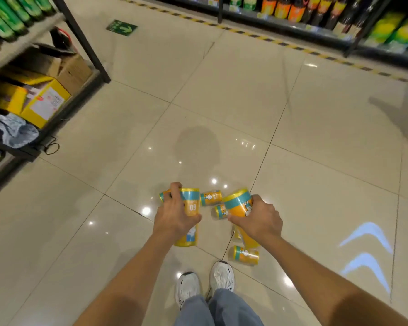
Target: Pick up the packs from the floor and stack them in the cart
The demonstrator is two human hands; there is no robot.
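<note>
The left hand (174,218) curls its fingers (173,190) round a yellow pack (193,207); the right hand (259,220) grips a second pack (238,205). Smaller packs (211,198) lie on the floor (316,137) between them.

one wide-angle camera rode on the person's head and looked forward and steeply down at the tiled floor (316,137), which filled most of the frame. the view was close over the arms (132,278): the left hand (174,220) gripped the left pack (191,208) and the right hand (260,220) gripped the right pack (237,205) just below centre. the shoes (187,287) sat at the bottom edge, shelves (292,29) along the top corners.
</note>
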